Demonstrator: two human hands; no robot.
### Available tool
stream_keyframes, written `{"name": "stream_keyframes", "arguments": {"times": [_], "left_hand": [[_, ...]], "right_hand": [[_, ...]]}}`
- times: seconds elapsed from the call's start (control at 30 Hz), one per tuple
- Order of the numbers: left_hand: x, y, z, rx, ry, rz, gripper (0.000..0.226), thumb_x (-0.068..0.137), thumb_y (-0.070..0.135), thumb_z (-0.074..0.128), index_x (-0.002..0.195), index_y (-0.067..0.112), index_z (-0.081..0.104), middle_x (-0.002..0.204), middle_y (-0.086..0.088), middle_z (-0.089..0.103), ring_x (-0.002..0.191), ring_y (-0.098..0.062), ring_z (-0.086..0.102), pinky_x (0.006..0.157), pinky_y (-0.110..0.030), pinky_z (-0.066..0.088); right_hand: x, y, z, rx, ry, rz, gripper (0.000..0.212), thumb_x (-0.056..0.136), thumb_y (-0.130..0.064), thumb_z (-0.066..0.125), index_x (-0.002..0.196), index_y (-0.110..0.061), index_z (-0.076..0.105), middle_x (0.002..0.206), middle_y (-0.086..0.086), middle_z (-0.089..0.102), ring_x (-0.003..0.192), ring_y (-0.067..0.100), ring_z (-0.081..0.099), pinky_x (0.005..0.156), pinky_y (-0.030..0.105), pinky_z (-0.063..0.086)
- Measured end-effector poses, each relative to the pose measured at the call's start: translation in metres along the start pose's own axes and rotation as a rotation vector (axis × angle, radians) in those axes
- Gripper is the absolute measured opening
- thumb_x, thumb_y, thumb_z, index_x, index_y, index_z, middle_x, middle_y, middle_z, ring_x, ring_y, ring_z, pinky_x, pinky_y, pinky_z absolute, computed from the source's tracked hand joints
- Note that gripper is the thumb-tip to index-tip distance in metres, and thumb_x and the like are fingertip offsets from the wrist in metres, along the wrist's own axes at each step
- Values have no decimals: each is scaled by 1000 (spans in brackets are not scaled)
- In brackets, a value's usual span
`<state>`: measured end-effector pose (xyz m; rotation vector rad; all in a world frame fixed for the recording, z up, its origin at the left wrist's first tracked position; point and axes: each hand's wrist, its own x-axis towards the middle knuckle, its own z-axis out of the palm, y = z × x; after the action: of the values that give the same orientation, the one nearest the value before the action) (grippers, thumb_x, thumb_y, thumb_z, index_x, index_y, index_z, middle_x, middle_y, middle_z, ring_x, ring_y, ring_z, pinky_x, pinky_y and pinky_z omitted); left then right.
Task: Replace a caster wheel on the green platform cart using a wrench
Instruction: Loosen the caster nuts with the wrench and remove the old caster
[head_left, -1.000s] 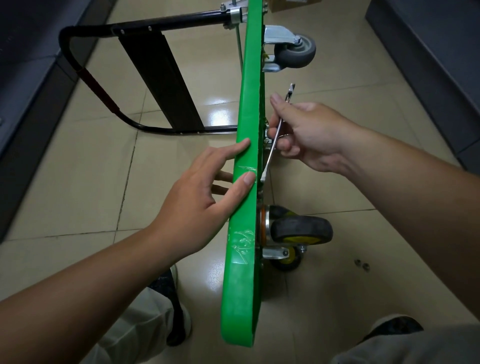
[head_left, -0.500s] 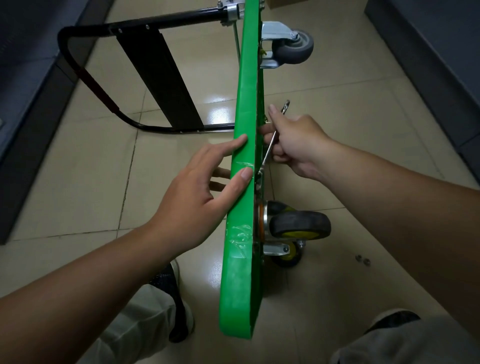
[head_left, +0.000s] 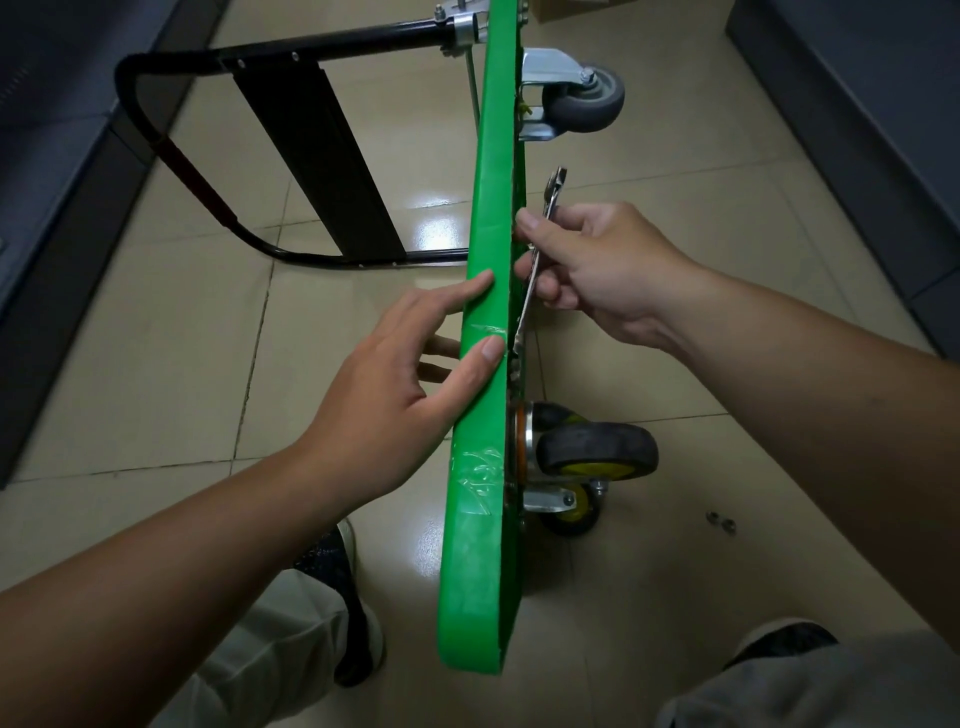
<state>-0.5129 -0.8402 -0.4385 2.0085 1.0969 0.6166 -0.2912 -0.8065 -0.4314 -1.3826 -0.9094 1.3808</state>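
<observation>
A tiled floor (head_left: 649, 291) fills the view, with dark cabinets along its left and right sides. The green cart (head_left: 480, 519) stands on its edge in the middle, running from near to far, its underside facing right. Its black handle (head_left: 156, 140) is folded out to the left at the far end and lies low over the tiles.

The left hand (head_left: 395, 400) rests on the cart's upper edge about halfway along. Its thumb and forefinger lie fairly straight on the green rim and the other fingers reach onto the left face; it grips nothing. The right hand (head_left: 602, 265) is just across the rim, on the underside, with its fingers curled round a wrench (head_left: 554, 189). The wrench slants close along the underside, one end sticking out past the knuckles at the far side and the other pointing down toward the near wheel.

A black wheel with a yellow hub (head_left: 597, 447) sits on the underside near the person. A grey wheel (head_left: 584, 101) sits at the far end.

Two small nuts (head_left: 721, 521) lie on the floor right of the black wheel.
</observation>
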Motion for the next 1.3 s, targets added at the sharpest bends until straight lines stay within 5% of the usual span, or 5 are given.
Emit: {"name": "stream_keyframes", "arguments": {"times": [0.27,0.83,0.97,1.1,1.3], "left_hand": [[1,-1,0,18,1,1,61,94,66,50,152,47,43,139,22,51,114,1,62,85,-29,61],[2,-1,1,15,9,13,62,94,65,50,152,44,44,139,21,52,112,2,62,83,-21,58],[2,-2,0,9,5,12,62,94,65,50,152,45,44,139,20,52,113,1,62,83,-20,58],[2,-2,1,3,9,13,61,94,65,51,152,45,45,138,22,52,113,1,62,84,-19,57],[1,-2,1,3,10,15,62,94,65,51,152,46,45,138,21,52,112,1,62,84,-19,57]], "right_hand": [[8,8,6,48,134,-41,35,101,-28,64,113,4,67,70,7,61,46,11,41,43,21,35],[5,15,7,80,57,51,41,103,-28,60,124,8,59,71,6,57,46,9,38,44,21,30],[1,11,6,30,70,-49,18,103,-27,60,106,-11,53,68,9,63,43,12,40,46,24,35],[-3,5,6,-116,59,-180,19,104,-31,57,112,-14,53,67,3,69,44,10,50,45,24,43],[2,20,3,-9,127,-42,19,103,-32,60,105,-14,55,83,10,59,45,11,49,40,22,39]]}}
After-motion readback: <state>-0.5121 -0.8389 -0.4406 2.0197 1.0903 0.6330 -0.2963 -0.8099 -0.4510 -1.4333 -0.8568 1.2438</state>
